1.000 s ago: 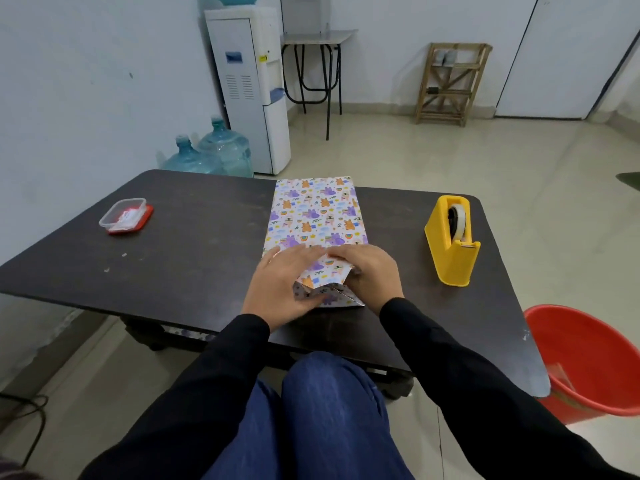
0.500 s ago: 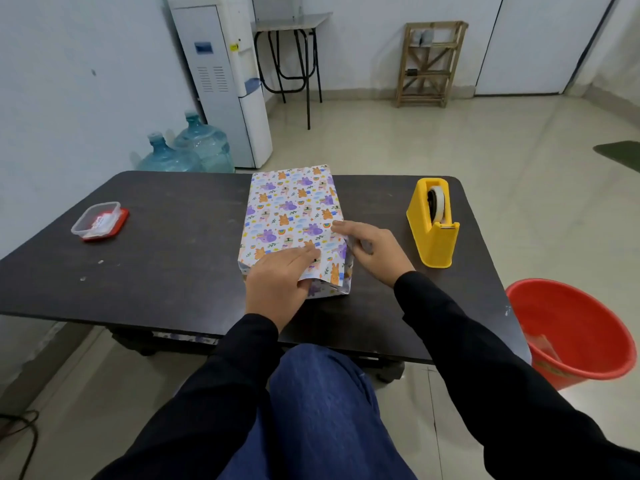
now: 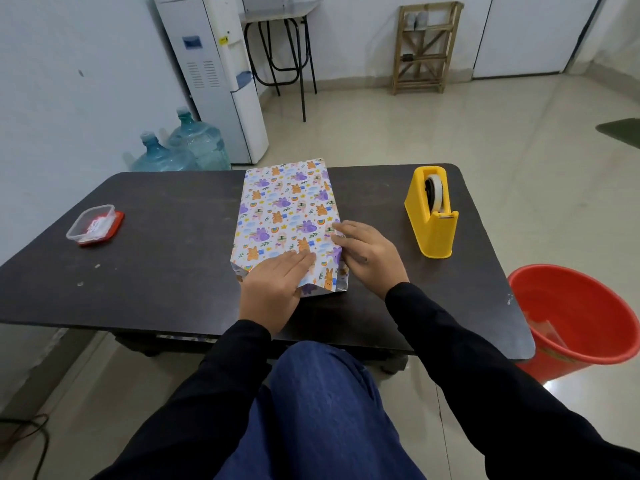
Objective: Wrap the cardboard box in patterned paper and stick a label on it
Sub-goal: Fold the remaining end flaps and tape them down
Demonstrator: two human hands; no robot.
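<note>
Wrapped box sits center frame on the dark table, long axis running away from the camera, patterned paper covering its top and sides. The near end isn't closed: loose paper overhangs below the hands, with the pale inner side showing at its corners. Can't tell how the far end is finished.

Left hand lies flat on the near part of the top, fingers straight and together, palm down. It grips nothing and just presses, probably to pin the paper and keep the box from sliding. Right hand is against the box's right edge, fingers extended along the side and touching the paper, nothing pinched. Looks like it's smoothing or creasing that side edge so the end flaps fold clean.

Yellow tape dispenser stands right of center, near the right hand but apart from it, a sensible spot for a one-handed tear. Small clear container on a red lid is far left on the table, well apart; contents too small to read, maybe labels. Red bucket is on the floor at the lower right, likely for scraps.

Judged stage: body wrapped, near end fold and taping pending, no label visible on the box.
</note>
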